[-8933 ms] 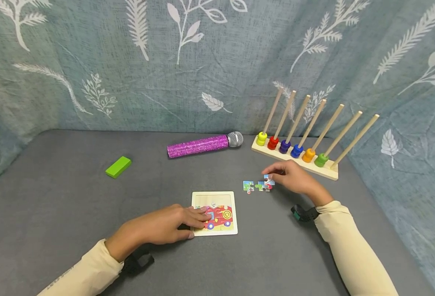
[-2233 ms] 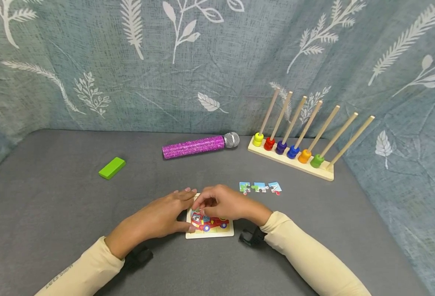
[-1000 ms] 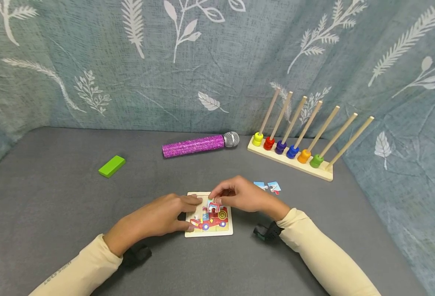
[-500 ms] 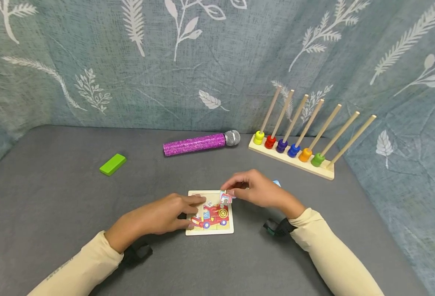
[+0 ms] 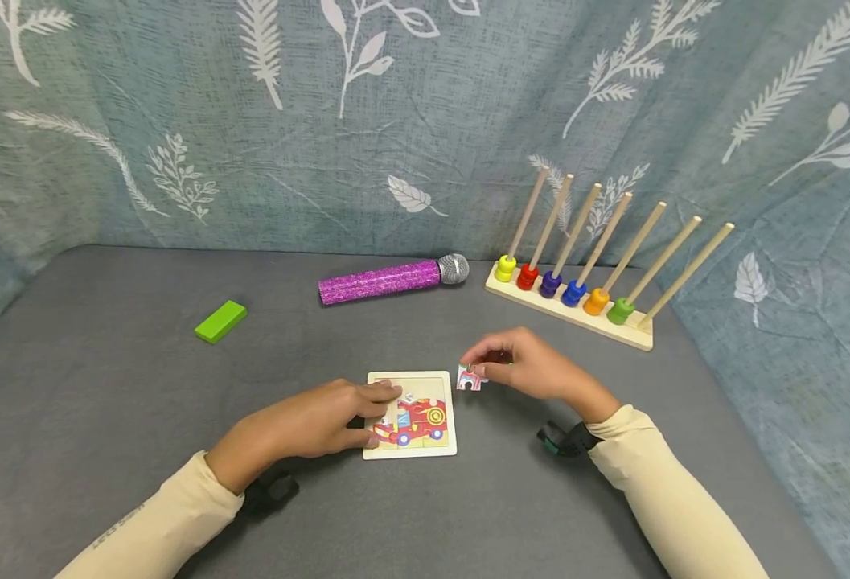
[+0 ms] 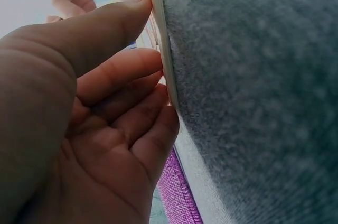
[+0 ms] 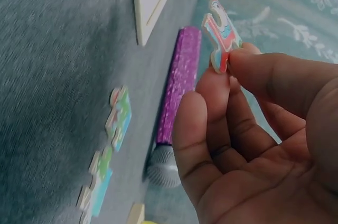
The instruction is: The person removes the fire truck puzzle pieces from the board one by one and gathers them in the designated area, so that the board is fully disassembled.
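Note:
In the head view, a wooden puzzle board [image 5: 410, 454] lies on the dark table, its lower part filled with a red truck picture and its upper part showing bare wood. My left hand [image 5: 323, 422] rests over the board's left side, fingers on top and thumb at the near left edge; the left wrist view shows these fingertips along the board's rim [image 6: 166, 60]. Just right of the board, my right hand [image 5: 533, 366] pinches a puzzle piece [image 5: 470, 378] between thumb and fingers, held up off the table. The right wrist view shows the piece [image 7: 224, 36] tilted, red and light blue.
Loose puzzle pieces [image 7: 120, 118] lie on the table, hidden behind my right hand in the head view. Behind are a purple glittery microphone [image 5: 388, 281] and a wooden peg stand [image 5: 569, 310] with coloured beads. A green block [image 5: 220, 322] lies at the left.
My right hand, over the board about two seconds ago, has lifted the piece and moved right, past the board's edge. My left hand has stayed on the board.

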`<move>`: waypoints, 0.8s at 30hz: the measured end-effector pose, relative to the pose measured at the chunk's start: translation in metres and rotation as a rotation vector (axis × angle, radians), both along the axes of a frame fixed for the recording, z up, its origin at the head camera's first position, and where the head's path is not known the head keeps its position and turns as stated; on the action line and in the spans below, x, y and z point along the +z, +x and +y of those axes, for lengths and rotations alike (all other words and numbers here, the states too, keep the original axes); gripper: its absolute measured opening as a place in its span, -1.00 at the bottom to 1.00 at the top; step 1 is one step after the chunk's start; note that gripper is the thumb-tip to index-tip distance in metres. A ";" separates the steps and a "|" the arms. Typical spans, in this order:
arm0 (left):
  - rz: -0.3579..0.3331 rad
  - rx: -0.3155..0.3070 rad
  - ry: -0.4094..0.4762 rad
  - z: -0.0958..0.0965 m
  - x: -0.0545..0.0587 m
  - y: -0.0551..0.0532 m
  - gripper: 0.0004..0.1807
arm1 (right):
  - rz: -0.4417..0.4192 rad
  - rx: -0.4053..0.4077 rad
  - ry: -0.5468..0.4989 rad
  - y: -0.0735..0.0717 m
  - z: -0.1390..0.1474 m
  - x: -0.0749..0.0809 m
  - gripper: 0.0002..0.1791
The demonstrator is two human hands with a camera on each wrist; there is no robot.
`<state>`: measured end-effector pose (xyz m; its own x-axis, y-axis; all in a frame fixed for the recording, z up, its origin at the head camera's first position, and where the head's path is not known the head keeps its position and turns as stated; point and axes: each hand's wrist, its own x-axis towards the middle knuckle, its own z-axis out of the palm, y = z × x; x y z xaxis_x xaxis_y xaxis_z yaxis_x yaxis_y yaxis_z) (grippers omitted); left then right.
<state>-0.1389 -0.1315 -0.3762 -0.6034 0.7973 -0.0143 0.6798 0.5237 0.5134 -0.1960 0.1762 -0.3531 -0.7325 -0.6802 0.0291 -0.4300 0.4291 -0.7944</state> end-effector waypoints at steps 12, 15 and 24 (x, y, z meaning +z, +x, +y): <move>0.032 -0.007 -0.009 0.001 -0.002 0.001 -0.56 | -0.039 0.002 0.053 -0.002 0.011 -0.007 -0.80; 0.038 0.002 -0.020 0.001 -0.003 0.001 -0.56 | -0.042 0.001 0.063 -0.002 0.012 -0.008 -0.80; 0.021 0.015 -0.029 0.001 -0.004 0.002 -0.55 | -0.053 0.021 0.062 -0.005 0.019 -0.015 -0.82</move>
<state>-0.1374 -0.1303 -0.3799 -0.6156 0.7877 -0.0244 0.6823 0.5483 0.4836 -0.2006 0.1952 -0.3679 -0.7175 -0.6946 -0.0522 -0.3972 0.4695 -0.7885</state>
